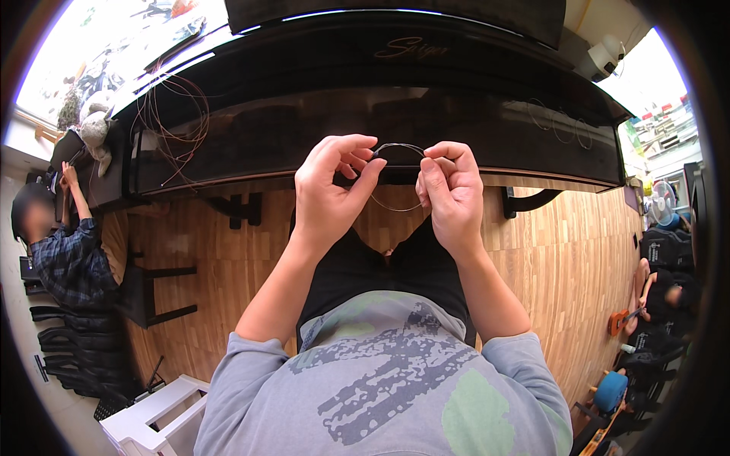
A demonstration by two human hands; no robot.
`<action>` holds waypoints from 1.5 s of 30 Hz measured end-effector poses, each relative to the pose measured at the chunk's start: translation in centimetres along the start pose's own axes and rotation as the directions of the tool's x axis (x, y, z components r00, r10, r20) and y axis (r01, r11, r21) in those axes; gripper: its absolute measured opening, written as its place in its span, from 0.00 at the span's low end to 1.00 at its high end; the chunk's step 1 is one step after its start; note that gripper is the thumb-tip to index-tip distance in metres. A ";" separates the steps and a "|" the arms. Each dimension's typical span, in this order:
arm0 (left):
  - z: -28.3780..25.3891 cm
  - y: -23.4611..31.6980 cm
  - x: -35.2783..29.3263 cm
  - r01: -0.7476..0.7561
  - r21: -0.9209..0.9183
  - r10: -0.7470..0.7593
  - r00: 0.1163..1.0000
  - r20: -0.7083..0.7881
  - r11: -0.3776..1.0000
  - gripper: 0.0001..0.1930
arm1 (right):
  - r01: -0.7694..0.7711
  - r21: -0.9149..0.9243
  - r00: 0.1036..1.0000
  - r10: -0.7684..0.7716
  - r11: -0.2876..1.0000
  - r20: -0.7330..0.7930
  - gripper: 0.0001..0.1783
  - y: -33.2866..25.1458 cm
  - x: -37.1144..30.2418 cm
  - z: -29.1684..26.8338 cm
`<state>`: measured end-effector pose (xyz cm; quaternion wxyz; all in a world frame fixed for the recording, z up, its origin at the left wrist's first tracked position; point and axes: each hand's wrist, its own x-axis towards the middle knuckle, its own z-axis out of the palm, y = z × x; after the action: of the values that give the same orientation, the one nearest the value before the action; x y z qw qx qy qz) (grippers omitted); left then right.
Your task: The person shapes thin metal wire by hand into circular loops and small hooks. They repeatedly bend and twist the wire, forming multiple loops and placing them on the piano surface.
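Observation:
Between my hands is a thin wire string coiled into a ring [401,144], much like an instrument string. My left hand [325,185] grips the ring's left side between thumb and fingertips, where a small dark piece shows. On the opposite side, my right hand [455,188] pinches the coil with thumb and forefinger, the other fingers curled in. The ring's lower arc hangs in front of my lap. Just beyond my hands is the closed, glossy black lid of a piano [266,137].
Loose copper-coloured strings [171,121] lie in big loops on the piano's left. Smaller wire coils [559,125] rest at its right. A person in a checked shirt [72,258] sits at left. Another person holds a small ukulele-like instrument [618,323] at right. A white stool [156,418] stands lower left.

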<state>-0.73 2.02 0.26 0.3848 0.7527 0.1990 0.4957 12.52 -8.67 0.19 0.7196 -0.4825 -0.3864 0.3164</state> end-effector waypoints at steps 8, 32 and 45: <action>0.1 1.5 0.9 0.054 0.116 -0.070 0.988 0.136 0.992 0.03 | -0.083 -0.062 0.995 0.086 0.995 0.040 0.05 -0.5 -0.3 0.0; -0.3 1.1 0.5 0.211 -0.039 -0.205 0.971 0.121 0.977 0.03 | -0.143 0.158 0.982 0.119 0.977 0.149 0.18 -0.6 -0.2 -1.7; 0.2 2.0 0.6 0.019 0.210 -0.020 1.000 0.003 0.977 0.03 | 0.102 -0.450 0.995 -0.092 0.887 0.044 0.05 -1.0 -0.4 -0.6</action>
<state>-0.41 1.10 2.18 0.3083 0.7885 0.2565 0.4663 12.88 -9.63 0.89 0.5988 -0.6130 -0.4805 0.1868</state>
